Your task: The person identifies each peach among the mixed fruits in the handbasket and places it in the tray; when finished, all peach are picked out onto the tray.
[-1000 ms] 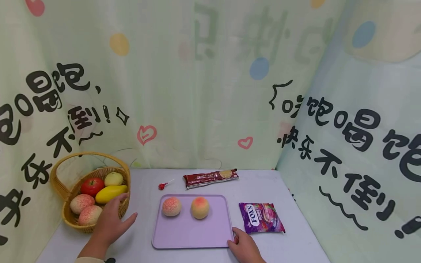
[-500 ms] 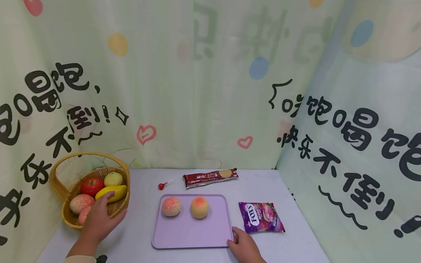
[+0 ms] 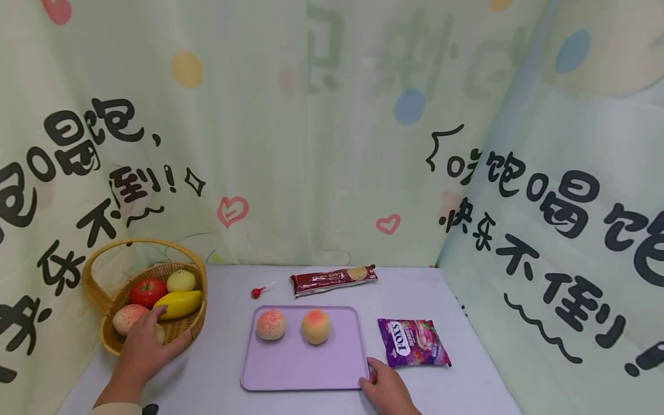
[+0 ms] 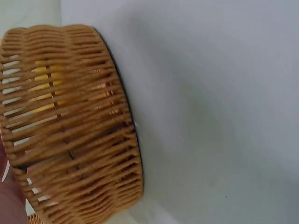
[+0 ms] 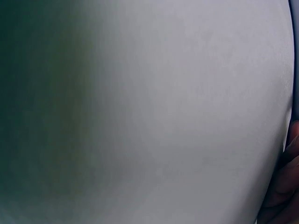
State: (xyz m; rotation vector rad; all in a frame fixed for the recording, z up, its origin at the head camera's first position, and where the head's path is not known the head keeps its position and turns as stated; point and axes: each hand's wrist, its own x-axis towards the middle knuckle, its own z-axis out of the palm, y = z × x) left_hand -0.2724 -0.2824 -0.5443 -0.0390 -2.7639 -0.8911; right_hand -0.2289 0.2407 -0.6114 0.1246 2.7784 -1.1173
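My left hand (image 3: 139, 351) reaches over the near rim of the wicker basket (image 3: 196, 253), thumb and fingers spread about a pink speckled peach (image 3: 160, 334) that it mostly hides. Firm contact with that peach cannot be made out. In the left wrist view the basket's woven side (image 4: 70, 126) fills the left part, with a bit of the hand (image 4: 11, 200) at the edge. My right hand (image 3: 386, 389) grips the near right corner of a lilac tray (image 3: 306, 374). On the tray sit a speckled peach (image 3: 271, 324) and a yellow-orange peach (image 3: 316, 327).
The basket also holds a tomato (image 3: 147, 292), a yellow mango-like fruit (image 3: 178, 304), a pale green round fruit (image 3: 181, 281) and another peach (image 3: 128, 319). Behind the tray lie a lollipop (image 3: 256, 293) and a brown biscuit pack (image 3: 334, 280). A purple candy bag (image 3: 414, 342) lies right.
My left hand has moved left and down from the basket's right side, onto the near peach. The right hand keeps its hold on the tray, and the things on the table stay put.
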